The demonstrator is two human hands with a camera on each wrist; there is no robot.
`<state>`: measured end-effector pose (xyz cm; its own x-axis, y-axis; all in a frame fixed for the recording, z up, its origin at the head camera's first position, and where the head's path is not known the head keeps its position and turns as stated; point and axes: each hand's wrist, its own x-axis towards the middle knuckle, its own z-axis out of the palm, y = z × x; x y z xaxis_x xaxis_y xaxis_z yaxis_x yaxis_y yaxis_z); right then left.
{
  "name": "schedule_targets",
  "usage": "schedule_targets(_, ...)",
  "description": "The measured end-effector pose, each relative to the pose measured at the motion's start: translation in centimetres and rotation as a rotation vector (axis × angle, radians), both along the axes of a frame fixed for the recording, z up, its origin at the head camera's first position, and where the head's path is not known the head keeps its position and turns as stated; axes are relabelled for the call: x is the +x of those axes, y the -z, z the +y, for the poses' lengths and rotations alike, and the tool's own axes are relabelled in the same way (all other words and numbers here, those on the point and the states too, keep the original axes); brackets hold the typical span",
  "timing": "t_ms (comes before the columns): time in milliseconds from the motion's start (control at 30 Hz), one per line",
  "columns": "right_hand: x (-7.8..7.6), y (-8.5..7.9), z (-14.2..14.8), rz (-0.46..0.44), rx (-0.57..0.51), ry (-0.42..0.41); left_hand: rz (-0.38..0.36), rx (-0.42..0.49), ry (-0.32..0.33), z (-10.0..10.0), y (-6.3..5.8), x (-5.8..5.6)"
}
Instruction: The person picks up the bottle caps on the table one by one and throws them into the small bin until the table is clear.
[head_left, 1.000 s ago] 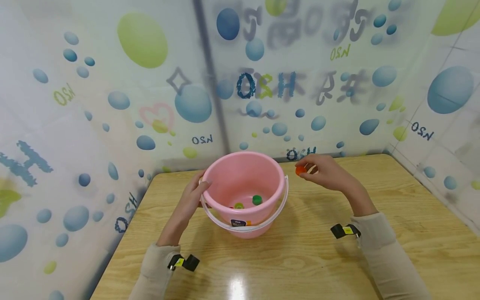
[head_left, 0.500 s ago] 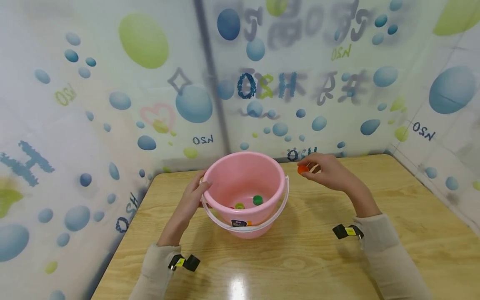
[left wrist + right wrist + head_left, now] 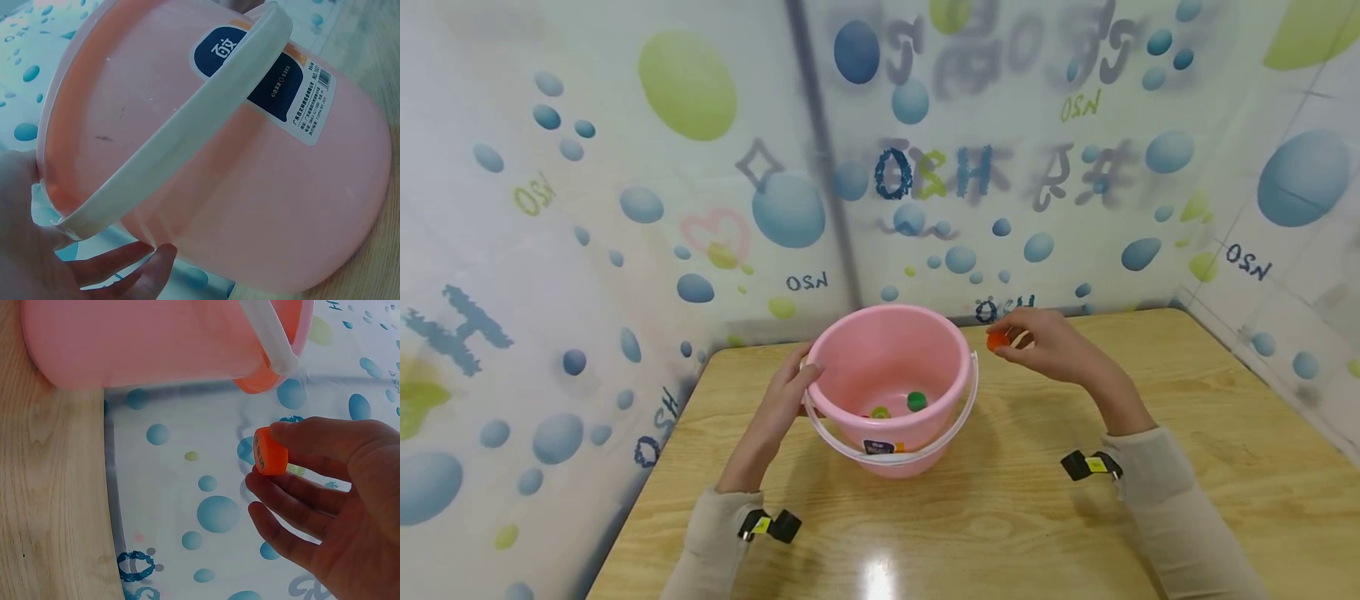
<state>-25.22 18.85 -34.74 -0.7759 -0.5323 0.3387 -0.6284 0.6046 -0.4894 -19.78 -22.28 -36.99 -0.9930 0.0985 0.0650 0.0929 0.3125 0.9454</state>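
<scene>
A pink bucket (image 3: 887,358) stands on the wooden table, its white handle (image 3: 187,134) hanging down over the front. My left hand (image 3: 782,390) grips the bucket's left rim, thumb over the edge and fingers against the outer wall. To the right of the bucket, my right hand (image 3: 1048,346) pinches an orange bottle cap (image 3: 271,452) between thumb and fingertips, above the tabletop. Dark lettering shows on the cap's face. Inside the bucket lie a green cap (image 3: 916,402) and a yellow-green cap (image 3: 880,412). A sliver of something red beside them is mostly hidden by the rim.
The light wooden table (image 3: 985,525) runs back to a curtain (image 3: 1037,167) printed with blue and green drops, which also closes off both sides. Small black cameras (image 3: 786,527) are strapped at both wrists. A label (image 3: 281,81) is stuck on the bucket's front.
My right hand shifts slightly right, then slightly back left toward the bucket, still pinching the orange bottle cap. My left hand and the bucket stay practically where they were.
</scene>
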Motion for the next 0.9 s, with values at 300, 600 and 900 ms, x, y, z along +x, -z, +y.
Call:
schedule_targets(300,-0.4,-0.8,-0.8,0.040,0.012,-0.011,-0.018,0.022,0.003,0.1,0.0,-0.1)
schedule_targets(600,-0.9,-2.1,-0.7,0.101,0.014,-0.021,-0.020,0.011,0.002,-0.1,0.1,-0.2)
schedule_targets(900,-1.3,-4.5,-0.9,0.145,0.062,-0.033,-0.020,0.008,0.008,-0.1,-0.1,-0.2)
